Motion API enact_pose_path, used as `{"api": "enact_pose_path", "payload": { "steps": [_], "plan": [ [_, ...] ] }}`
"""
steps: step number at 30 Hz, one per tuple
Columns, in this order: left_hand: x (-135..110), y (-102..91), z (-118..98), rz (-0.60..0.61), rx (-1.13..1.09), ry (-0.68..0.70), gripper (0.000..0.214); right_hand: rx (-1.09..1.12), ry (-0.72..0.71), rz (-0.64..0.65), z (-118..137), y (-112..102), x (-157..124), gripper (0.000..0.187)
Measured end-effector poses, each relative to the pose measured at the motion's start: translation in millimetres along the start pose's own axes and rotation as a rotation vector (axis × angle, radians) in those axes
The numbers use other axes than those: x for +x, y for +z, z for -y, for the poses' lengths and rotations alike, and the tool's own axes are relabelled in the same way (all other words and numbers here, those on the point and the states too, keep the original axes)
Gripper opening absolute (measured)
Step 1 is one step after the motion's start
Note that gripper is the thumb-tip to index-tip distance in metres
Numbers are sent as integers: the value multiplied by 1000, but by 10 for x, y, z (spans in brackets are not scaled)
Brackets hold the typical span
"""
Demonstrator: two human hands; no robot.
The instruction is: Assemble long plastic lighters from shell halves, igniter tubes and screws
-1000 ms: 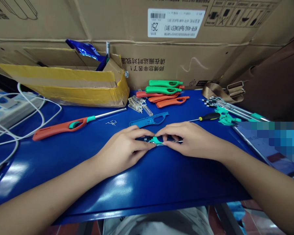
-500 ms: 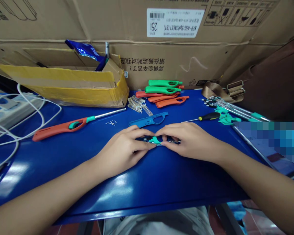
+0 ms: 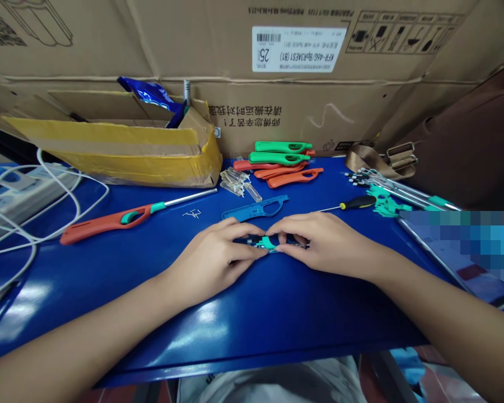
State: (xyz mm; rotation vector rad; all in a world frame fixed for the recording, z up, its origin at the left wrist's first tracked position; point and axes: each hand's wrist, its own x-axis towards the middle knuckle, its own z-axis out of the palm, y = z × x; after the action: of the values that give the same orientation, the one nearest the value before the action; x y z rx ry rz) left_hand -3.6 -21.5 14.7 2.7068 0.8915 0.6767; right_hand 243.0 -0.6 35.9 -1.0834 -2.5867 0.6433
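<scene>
My left hand (image 3: 218, 249) and my right hand (image 3: 325, 240) meet over the table with fingers closed around one lighter half shell, mostly hidden beneath them. A teal trigger (image 3: 269, 242) shows in it between the fingertips, and a sliver of blue edge is visible below. Just beyond my left fingers lies another blue lighter half shell (image 3: 252, 209), inner side up. A screwdriver (image 3: 357, 202) with a black and yellow handle rests past my right hand. Several small screws (image 3: 192, 214) are scattered near an assembled orange lighter (image 3: 105, 225) with a metal tube.
Clear fuel tanks (image 3: 237, 182) and stacked green and orange shells (image 3: 279, 158) lie at the back. Teal triggers (image 3: 384, 202) and metal tubes (image 3: 420, 193) sit at right. A taped carton (image 3: 151, 157), a power strip (image 3: 33, 193) and white cable occupy the left. A large cardboard box (image 3: 235, 50) stands behind.
The camera view has tilted up slightly, so the background sits lower in the frame. Both hands keep nearly the same grip around the half shell and trigger.
</scene>
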Motion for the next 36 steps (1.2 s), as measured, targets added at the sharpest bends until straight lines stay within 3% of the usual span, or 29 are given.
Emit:
{"api": "enact_pose_path", "payload": {
  "steps": [12,23,36],
  "plan": [
    [-9,-11,12,-25,20,22,23,11,-25,17,-25,-20,-12,26],
    [6,-20,6,29,9,16,24,-18,-16,28,-4,-32,-15,21],
    [-11,13,32,-33,-13,29,20,-65,-52,40,-1,-22,-19,24]
  ]
}}
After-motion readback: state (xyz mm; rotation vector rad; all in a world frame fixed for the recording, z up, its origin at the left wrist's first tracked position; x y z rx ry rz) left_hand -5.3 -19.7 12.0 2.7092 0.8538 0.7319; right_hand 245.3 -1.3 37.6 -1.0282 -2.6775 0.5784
